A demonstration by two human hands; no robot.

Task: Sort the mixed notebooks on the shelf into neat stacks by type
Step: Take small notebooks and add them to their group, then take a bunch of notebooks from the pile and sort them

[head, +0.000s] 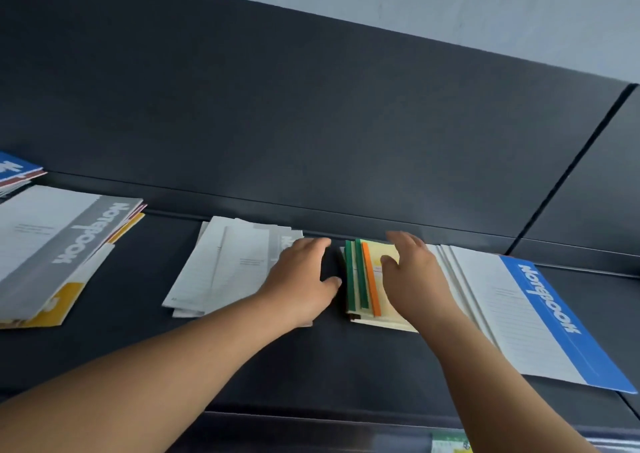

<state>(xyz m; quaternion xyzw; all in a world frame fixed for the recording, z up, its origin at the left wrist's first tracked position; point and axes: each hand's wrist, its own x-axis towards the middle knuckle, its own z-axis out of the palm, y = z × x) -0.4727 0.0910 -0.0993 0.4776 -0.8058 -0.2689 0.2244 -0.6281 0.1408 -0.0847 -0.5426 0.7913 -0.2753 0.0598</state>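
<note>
Bracketing the notebook stack (360, 279), lying front-to-back at the shelf (311, 366) back edge: left hand (304, 276) relaxed beside it, right hand (412, 272) flat on top.

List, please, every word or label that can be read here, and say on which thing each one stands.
"NOTEBOOK", upside down, on the grey-banded notebook at the left.
"NOTEBOOK", upside down, on the blue-banded notebook at the right.
White letters on the middle notebook: mostly hidden behind the left hand, unreadable.
White letter on the far-left blue notebook: cut off by the frame.
Fine print on the covers: too small to read.
</note>
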